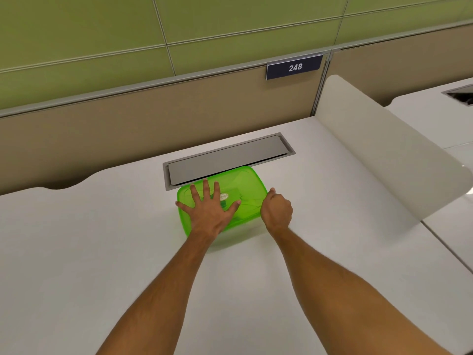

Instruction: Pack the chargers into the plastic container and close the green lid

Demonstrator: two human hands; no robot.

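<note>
A translucent green lid (247,184) covers the plastic container (230,238) in the middle of the white desk. My left hand (208,210) lies flat on the lid's left half with its fingers spread. My right hand (276,210) is curled at the lid's right edge, thumb on the rim. A small oval label shows on the lid beside my left fingers. Faint shapes show through the lid, but I cannot make out the chargers.
A grey cable hatch (227,157) is set into the desk (102,239) just behind the container. A white divider panel (384,149) stands to the right. A beige partition with a sign reading 248 (294,67) runs along the back.
</note>
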